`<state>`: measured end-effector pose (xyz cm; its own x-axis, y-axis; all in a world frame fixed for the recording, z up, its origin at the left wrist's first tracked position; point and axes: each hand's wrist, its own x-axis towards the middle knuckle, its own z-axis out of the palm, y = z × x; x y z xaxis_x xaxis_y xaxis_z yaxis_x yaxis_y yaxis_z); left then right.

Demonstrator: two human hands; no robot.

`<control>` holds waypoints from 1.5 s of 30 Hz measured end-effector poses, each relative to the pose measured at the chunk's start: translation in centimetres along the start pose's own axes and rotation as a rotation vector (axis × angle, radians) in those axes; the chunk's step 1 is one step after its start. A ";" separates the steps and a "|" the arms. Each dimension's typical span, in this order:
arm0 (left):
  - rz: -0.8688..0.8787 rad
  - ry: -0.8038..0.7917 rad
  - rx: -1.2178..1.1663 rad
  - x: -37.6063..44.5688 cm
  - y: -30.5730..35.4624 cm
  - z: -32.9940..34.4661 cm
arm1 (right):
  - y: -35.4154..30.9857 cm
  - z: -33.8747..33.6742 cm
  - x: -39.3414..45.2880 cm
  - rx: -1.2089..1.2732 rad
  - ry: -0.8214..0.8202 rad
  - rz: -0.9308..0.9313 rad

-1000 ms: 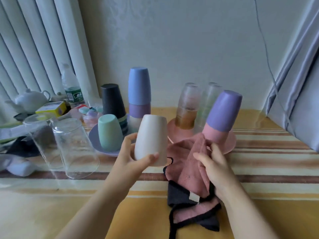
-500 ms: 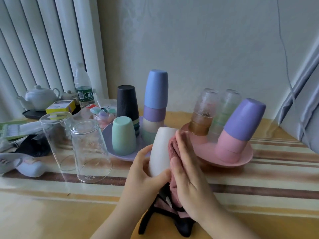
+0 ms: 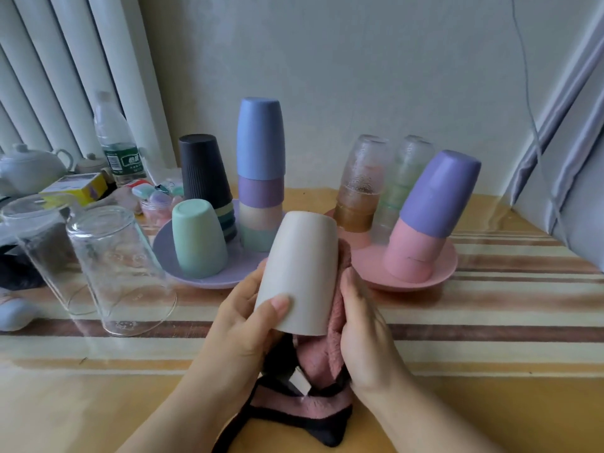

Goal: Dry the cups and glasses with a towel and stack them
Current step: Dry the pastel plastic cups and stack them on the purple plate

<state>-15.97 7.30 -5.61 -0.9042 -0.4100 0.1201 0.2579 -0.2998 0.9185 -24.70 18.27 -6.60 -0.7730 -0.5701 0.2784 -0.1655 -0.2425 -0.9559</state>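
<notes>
The left hand (image 3: 242, 325) grips a beige cup (image 3: 299, 273) held mouth-down above the tabletop (image 3: 490, 403), thumb across its near wall just above the rim. The right hand (image 3: 366, 325) presses a pink towel (image 3: 330, 335) against the cup's right side, fingers curled round the cloth; the towel's dark-edged tail hangs to the tabletop below the wrists.

Just behind the cup, a purple plate (image 3: 199, 279) carries an upturned green cup (image 3: 197, 238), a black cup stack (image 3: 204, 178) and a tall stack topped by a blue cup (image 3: 260, 138). To the right, a pink plate (image 3: 438, 276) holds two stacks of glasses (image 3: 361, 181) and a tilted violet cup (image 3: 439, 194) over a pink one, leaning toward the plate's right edge.

Two clear glasses (image 3: 114, 269) stand inverted at left, touching or nearly so. Behind them sit a bottle (image 3: 116, 142), a teapot (image 3: 27, 168) and small clutter. Bare tabletop lies in front right of the hands, reaching the curtain (image 3: 572, 158).
</notes>
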 end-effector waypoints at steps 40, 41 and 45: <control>-0.049 -0.083 0.129 -0.1 0.8 -0.3 | 0.4 0.3 -0.2 0.329 0.057 0.321; 0.006 -0.013 0.183 0.0 0.7 -0.2 | 0.2 0.1 -0.1 0.319 0.077 0.303; 0.345 0.202 0.388 0.2 0.6 0.0 | 0.2 0.0 0.1 0.151 0.135 0.173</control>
<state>-15.98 7.05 -5.03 -0.6965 -0.5965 0.3990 0.3490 0.2043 0.9146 -24.83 18.13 -6.74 -0.8582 -0.5058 0.0878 0.0612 -0.2706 -0.9607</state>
